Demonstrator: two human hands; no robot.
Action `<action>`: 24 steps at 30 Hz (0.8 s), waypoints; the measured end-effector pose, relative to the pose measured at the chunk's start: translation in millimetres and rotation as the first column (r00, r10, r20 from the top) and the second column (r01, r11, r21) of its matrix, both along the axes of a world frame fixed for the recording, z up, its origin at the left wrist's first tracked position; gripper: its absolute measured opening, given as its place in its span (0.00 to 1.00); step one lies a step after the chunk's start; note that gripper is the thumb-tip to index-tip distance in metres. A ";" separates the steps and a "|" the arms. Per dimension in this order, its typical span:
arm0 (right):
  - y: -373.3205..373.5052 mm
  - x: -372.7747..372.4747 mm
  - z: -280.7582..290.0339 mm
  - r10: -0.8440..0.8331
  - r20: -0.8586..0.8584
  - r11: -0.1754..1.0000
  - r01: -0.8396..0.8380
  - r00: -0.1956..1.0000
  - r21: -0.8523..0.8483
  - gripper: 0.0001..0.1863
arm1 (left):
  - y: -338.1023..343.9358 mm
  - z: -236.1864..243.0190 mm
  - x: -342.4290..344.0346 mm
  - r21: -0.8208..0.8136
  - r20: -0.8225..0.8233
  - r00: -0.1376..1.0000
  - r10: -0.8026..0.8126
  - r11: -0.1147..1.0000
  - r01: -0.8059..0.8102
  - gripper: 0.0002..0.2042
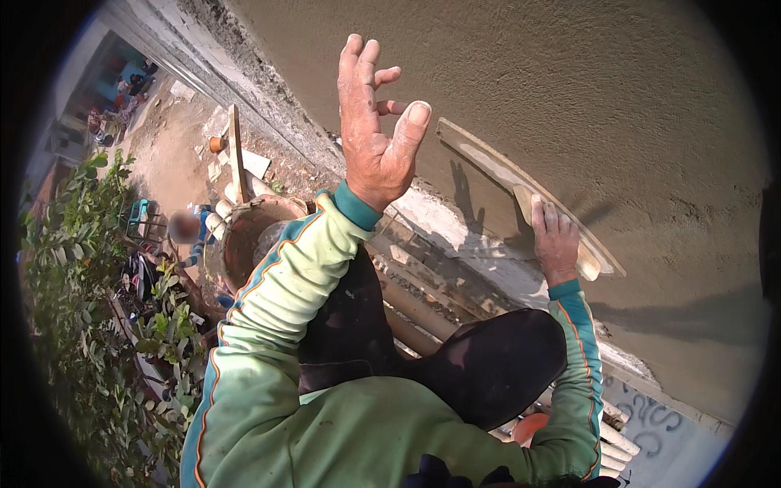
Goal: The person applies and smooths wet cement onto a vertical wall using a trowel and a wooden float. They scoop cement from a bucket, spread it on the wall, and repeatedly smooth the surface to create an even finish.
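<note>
Left hand (374,130): raised free in front of the wall, palm side turned to the right, fingers (358,69) spread and straight, thumb out. It holds nothing and touches nothing.

Right hand (556,240): laid flat on top of a long wooden float (496,175), fingers together and pressed down over its handle block, near the float's lower right end. Grip underneath is hidden, so how far the fingers wrap cannot be told.

Float: a narrow pale board, lying face-on against the wet plaster wall (586,89), slanting from upper left to lower right. Grey mortar smeared along its back.

Surface: brown-grey plaster, damp and fairly even, with faint drag lines to the right of the float. Shadows of hand and float fall on it.

Surroundings: outdoors, viewed from height. Green sleeves (285,301) with orange piping; a dark-trousered knee (488,366) bent below. Bamboo scaffold poles (423,313) run under the legs. A rust-coloured drum (252,232) sits below left, leafy bushes (89,268) along the left, bare ground and another person (185,228) far below.
</note>
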State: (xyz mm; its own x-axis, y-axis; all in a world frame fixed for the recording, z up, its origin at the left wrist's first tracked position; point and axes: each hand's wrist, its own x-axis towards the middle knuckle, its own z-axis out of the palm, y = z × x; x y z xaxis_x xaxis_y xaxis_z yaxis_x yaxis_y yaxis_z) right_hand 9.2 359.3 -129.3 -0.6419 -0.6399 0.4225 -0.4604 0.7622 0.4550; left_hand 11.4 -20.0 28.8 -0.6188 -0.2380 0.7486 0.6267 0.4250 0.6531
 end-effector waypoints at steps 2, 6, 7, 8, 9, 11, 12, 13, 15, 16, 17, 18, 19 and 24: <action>33.5 13.7 -13.6 -0.061 0.035 0.998 0.060 0.997 0.027 0.35 | -13.6 3.7 9.2 0.050 0.008 1.000 -0.001 0.999 0.001 0.40; 61.2 27.5 19.1 -0.200 -0.006 0.968 0.197 0.980 -0.156 0.35 | -30.8 11.3 16.3 0.084 -0.022 0.999 0.037 0.996 -0.035 0.40; 48.9 22.4 17.5 -0.161 -0.024 0.978 0.156 0.987 -0.140 0.35 | -33.4 10.9 15.5 0.087 -0.029 0.998 0.054 0.995 -0.052 0.39; 32.5 17.8 22.5 -0.144 -0.049 0.984 0.137 0.988 -0.115 0.35 | -28.0 7.9 7.3 0.082 -0.025 0.998 0.064 0.995 -0.062 0.39; 21.3 14.4 26.0 -0.118 -0.073 0.989 0.111 0.990 -0.095 0.36 | -23.6 7.0 4.9 0.079 -0.005 0.999 0.032 0.996 -0.032 0.39; 23.7 14.4 6.0 -0.131 0.042 0.991 0.131 0.990 0.016 0.36 | -20.0 4.7 3.3 0.072 0.031 0.999 -0.011 0.997 0.009 0.38; 26.7 19.1 1.8 -0.151 0.083 0.988 0.149 0.985 0.033 0.36 | -23.3 3.3 3.6 0.047 0.045 0.999 -0.004 0.999 0.002 0.38; 31.5 23.0 -0.7 -0.170 0.124 0.985 0.165 0.978 0.052 0.36 | -26.6 2.0 5.7 0.075 0.061 0.998 -0.005 0.997 0.001 0.38; 33.0 20.3 4.2 -0.121 0.003 0.992 0.121 0.993 -0.030 0.35 | -29.1 2.1 11.0 0.127 0.100 0.995 -0.007 0.992 -0.005 0.37; 34.0 16.3 7.0 -0.118 -0.031 0.992 0.116 0.993 -0.057 0.35 | -31.2 3.0 13.0 0.123 0.093 0.996 0.012 0.992 -0.024 0.37; 26.7 18.9 14.6 -0.124 -0.058 0.989 0.118 0.991 -0.088 0.35 | -32.0 5.9 13.4 0.179 0.101 0.995 0.017 0.983 -0.036 0.37; 7.3 16.7 21.8 -0.116 -0.140 0.992 0.109 0.983 -0.056 0.34 | -29.4 9.9 11.7 0.236 0.106 0.994 0.017 0.971 -0.042 0.37; 1.2 9.8 11.8 -0.076 -0.080 0.997 0.076 0.994 -0.009 0.34 | -27.0 11.1 8.7 0.294 0.111 0.994 0.016 0.955 -0.048 0.38; -2.9 -1.9 -37.7 -0.001 0.086 0.991 -0.011 0.996 0.130 0.33 | 57.5 -36.5 17.1 0.676 0.615 0.679 -0.401 0.711 -0.193 0.42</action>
